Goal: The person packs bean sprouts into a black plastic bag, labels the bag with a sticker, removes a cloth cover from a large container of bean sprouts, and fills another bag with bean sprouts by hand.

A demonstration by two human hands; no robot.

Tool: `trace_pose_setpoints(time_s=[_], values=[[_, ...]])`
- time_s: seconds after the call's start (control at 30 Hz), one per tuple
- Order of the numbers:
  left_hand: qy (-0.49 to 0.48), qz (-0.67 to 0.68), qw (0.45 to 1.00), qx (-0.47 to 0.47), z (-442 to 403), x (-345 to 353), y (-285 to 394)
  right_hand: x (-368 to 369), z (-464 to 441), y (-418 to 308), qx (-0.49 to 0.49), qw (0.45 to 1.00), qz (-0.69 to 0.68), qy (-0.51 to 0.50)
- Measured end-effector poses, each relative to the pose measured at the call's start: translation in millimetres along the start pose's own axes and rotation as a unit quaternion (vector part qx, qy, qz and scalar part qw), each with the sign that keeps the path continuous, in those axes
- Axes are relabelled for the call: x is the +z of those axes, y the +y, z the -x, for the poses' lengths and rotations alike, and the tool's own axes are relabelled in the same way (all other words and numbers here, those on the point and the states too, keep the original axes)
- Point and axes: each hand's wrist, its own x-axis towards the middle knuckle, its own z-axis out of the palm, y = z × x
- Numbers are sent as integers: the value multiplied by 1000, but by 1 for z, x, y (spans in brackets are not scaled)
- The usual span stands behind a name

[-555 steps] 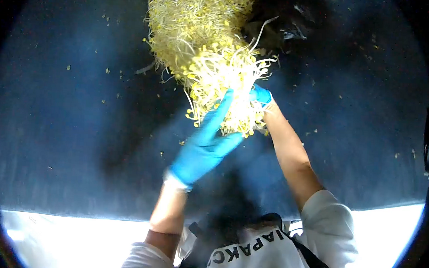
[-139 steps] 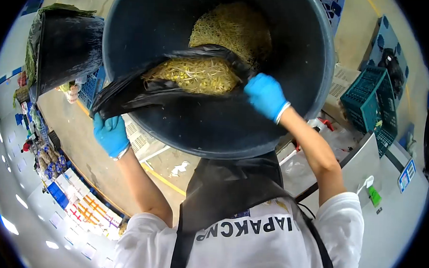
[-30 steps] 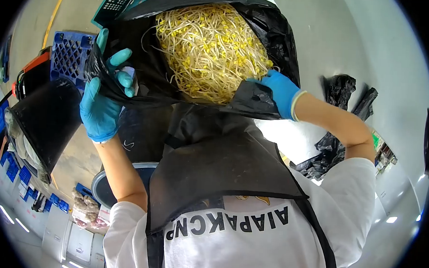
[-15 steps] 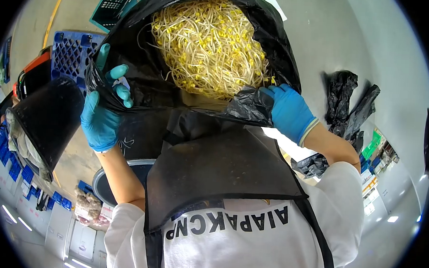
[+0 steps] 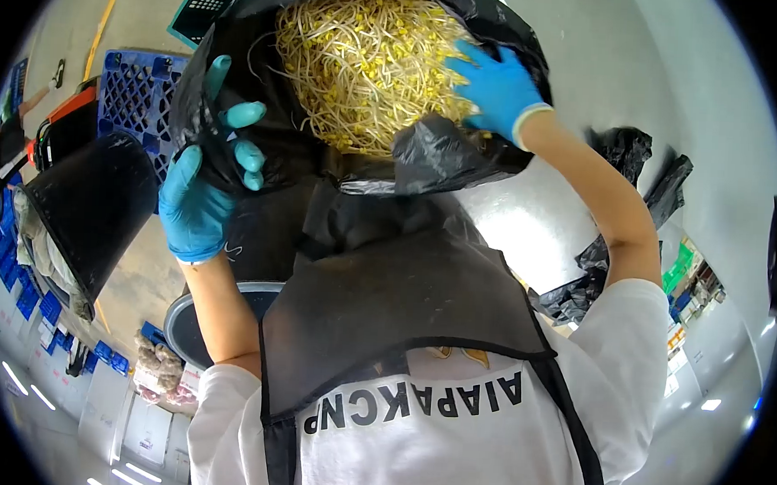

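Observation:
In the head view, a black plastic bag (image 5: pixel 440 158) lies open before me, with a heap of bean sprouts (image 5: pixel 370 68) inside it. My left hand (image 5: pixel 198 204), in a blue glove, is closed on the bag's left edge. The thumb is on the near side and the fingers show over the inside. My right hand (image 5: pixel 502 93), also gloved in blue, is spread flat with its fingers on the right side of the sprouts. Near it, a crumpled flap of the bag folds over the front of the heap.
A green crate (image 5: pixel 195 13) is partly seen behind the bag. To the left are a blue plastic pallet (image 5: pixel 135 88) and a tilted black bucket (image 5: pixel 95 212). A round tub (image 5: pixel 181 324) stands by my left elbow. Black plastic bags (image 5: pixel 622 153) lie at right.
My right hand has let go of the bag's near right edge and moved up onto the sprouts. The bag's front flap has folded inward. My left hand keeps its hold.

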Motion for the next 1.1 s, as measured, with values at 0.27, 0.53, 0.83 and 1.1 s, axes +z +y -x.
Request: trace_pose_setpoints(time_s=[0.27,0.53,0.83,1.1], values=[[24,9,999,48,4,-9,3,2,39,10,85,995,-32,-38],[20,1,999,26,28,-30,10,-21,79,-29,-234,957,-171,25],[60,-90,993,50,27,-29,13,-45,75,-28,-38,947,-320,-8],[85,-96,988,89,-35,-25,43,-74,23,52,244,850,-325,335]])
